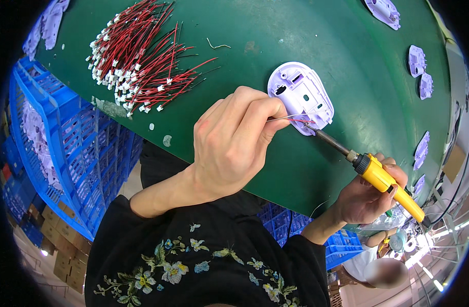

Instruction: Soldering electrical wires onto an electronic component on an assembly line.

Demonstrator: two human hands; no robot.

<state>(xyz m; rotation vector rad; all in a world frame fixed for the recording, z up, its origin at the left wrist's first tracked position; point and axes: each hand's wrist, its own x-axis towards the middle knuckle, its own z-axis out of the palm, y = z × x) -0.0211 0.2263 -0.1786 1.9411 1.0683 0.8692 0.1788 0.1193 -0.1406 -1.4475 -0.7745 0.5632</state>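
Note:
A lilac plastic housing [308, 92], rounded and with several slots, lies on the green table. At its near end my left hand [239, 138] is pinched shut on thin wire; a red strand and a silvery one, perhaps solder, run from the fingertips over the housing. My right hand [370, 194] grips a yellow soldering iron [380, 176] by its handle. The iron's tip meets the near edge of the housing, close to the wire ends. What lies inside the left fingertips is hidden.
Red and black wires with white connectors [132, 66] are heaped at the far left. More lilac parts [417, 61] lie along the right side. A blue crate [65, 148] holding lilac parts stands left of the table. Another person [367, 266] is at the lower right.

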